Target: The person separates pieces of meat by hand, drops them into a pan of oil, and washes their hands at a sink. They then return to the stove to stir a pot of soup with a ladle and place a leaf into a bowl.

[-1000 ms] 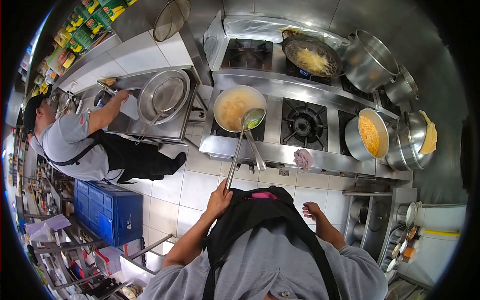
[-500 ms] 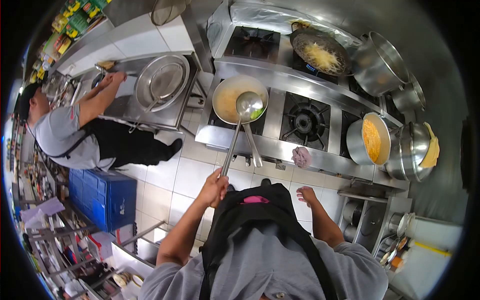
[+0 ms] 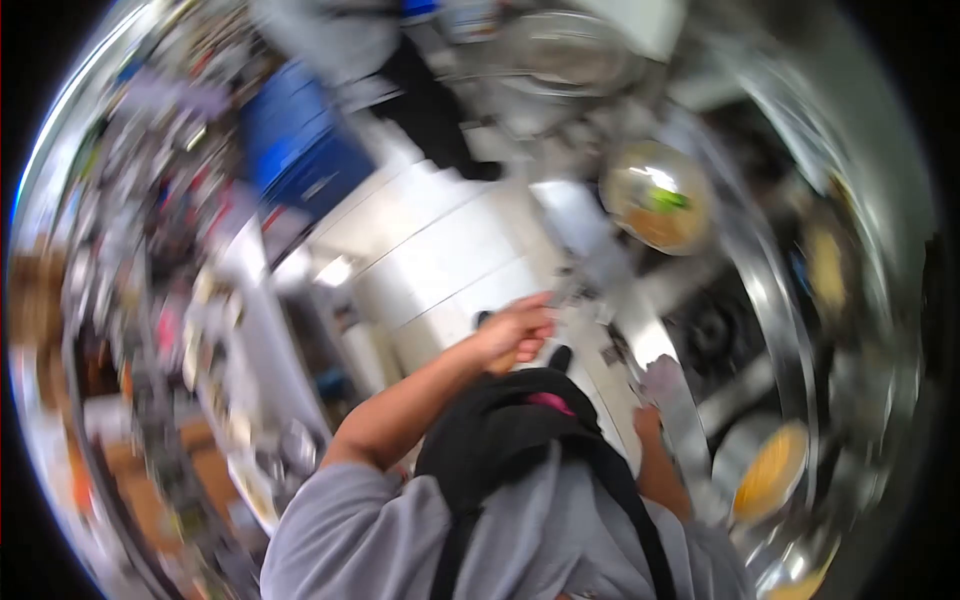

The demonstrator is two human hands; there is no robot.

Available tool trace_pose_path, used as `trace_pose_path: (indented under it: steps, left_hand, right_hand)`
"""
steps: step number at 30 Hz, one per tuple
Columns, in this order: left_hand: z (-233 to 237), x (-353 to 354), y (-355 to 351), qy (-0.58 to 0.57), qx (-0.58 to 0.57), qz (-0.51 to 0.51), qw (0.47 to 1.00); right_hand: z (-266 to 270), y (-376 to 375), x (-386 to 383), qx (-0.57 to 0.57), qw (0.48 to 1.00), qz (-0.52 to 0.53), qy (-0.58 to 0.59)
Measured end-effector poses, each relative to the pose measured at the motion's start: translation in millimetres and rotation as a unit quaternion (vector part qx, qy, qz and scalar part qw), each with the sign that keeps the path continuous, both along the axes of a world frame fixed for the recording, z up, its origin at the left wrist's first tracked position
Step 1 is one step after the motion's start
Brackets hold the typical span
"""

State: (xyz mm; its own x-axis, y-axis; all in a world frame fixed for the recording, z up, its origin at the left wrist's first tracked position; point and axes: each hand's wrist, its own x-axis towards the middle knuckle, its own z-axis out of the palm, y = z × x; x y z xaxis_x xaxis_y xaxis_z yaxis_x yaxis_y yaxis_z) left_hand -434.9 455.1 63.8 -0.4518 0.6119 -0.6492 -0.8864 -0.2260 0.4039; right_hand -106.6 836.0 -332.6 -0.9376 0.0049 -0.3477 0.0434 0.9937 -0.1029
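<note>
My left hand (image 3: 520, 332) is closed around the handle of a ladle, whose tan handle end (image 3: 503, 364) shows below the fist. The rest of its length is smeared by motion in front of the stove. Up and to the right, a round pan (image 3: 668, 225) on a burner holds orange-brown liquid and something bright green. Low at the stove's front edge, my right hand (image 3: 648, 416) is blurred, near a crumpled purplish cloth (image 3: 660, 377).
Beyond the pan are a bare burner (image 3: 712, 335) and a wok (image 3: 828, 262) at the back. A pot of orange food (image 3: 772, 472) stands at lower right. A blue crate (image 3: 305, 140) and a person's dark-clad leg (image 3: 435, 115) are at upper left. Crowded shelves line the left.
The whole view has turned, swinging the stove to the right and the co-worker to the top. The left hand keeps its grip; the right hand is now close to the stove edge.
</note>
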Motion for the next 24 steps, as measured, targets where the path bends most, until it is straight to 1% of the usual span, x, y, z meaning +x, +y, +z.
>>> trace_pose_path:
  steps: [1,2,3,5,6,8,9,11,13,14,16,18,21,22,24]
  left_hand:
    - [9,8,-9,-0.002,0.027,0.017,0.999]
    - [16,15,-21,0.000,0.055,0.031,0.998]
    - [21,24,-31,0.005,0.073,0.054,0.996]
    - [24,53,-55,0.023,0.115,0.085,0.989]
    - [27,63,-67,0.039,0.137,0.092,0.986]
    - [36,87,-96,0.044,0.137,0.128,0.981]
    - [42,97,-110,0.049,0.130,0.146,0.980]
    - [50,122,-137,0.059,0.123,0.175,0.975]
    - [53,147,-169,0.060,0.104,0.231,0.966]
    - [56,160,-185,0.065,0.107,0.239,0.963]
    - [61,190,-221,0.087,0.076,0.288,0.951]
    - [68,221,-255,0.099,0.071,0.320,0.940]
    - [72,269,-301,0.100,0.030,0.401,0.910]
    - [76,284,-315,0.101,0.033,0.410,0.906]
    - [85,313,-342,0.092,0.026,0.476,0.874]
  right_hand:
    - [20,-7,-14,-0.137,0.942,-0.149,0.268]
    - [98,-19,-58,-0.187,0.951,-0.230,0.084]
    - [92,-17,-63,-0.206,0.938,-0.194,0.200]
    - [105,-6,-84,-0.217,0.940,-0.186,0.189]
    - [101,-9,-91,-0.229,0.942,-0.159,0.188]
    - [94,-13,-108,-0.152,0.910,-0.250,0.293]
    - [90,-17,-123,-0.158,0.912,-0.234,0.297]
    - [90,-29,-144,-0.190,0.922,-0.228,0.247]
    - [91,-47,-160,-0.216,0.930,-0.226,0.195]
    - [92,-56,-167,-0.226,0.932,-0.225,0.170]
    - [95,-79,-181,-0.245,0.936,-0.224,0.118]
    - [99,-108,-198,-0.263,0.938,-0.218,0.063]
    - [102,-149,-219,-0.279,0.937,-0.207,-0.023]
    - [104,-163,-224,-0.282,0.936,-0.206,-0.053]
    - [108,-189,-226,-0.286,0.929,-0.209,-0.112]
